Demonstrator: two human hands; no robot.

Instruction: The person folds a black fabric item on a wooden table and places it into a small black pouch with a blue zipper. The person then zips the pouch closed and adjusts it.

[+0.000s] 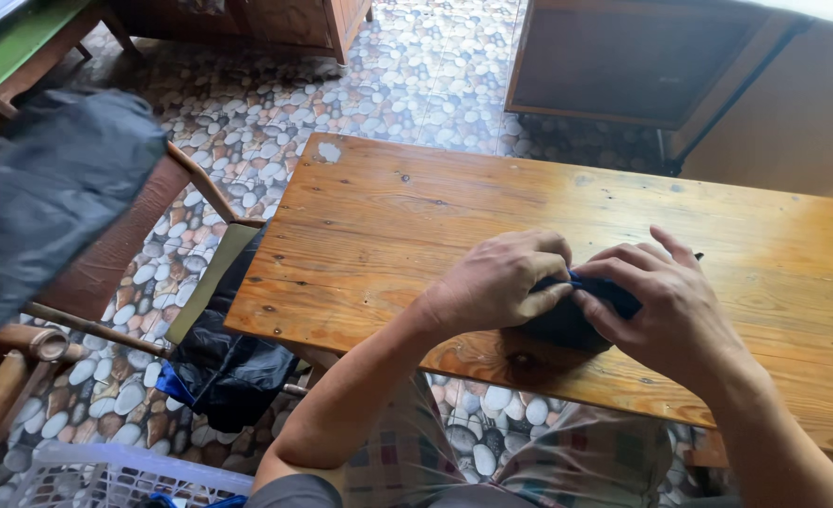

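Observation:
My left hand (496, 280) and my right hand (656, 301) are pressed together over a small dark blue piece of cloth (567, 320) bunched on the wooden table (398, 207) near its front edge. Both hands have their fingers curled on the cloth, thumbs meeting at its top edge. Most of the cloth is hidden under my fingers.
A wooden chair (106, 254) stands left of the table with a dark garment (45, 198) over its back. A dark bag with a pale board (219, 357) leans by the table's left end. A white plastic basket (106, 480) sits on the pebble-pattern floor at lower left. Wooden cabinets stand at the far side.

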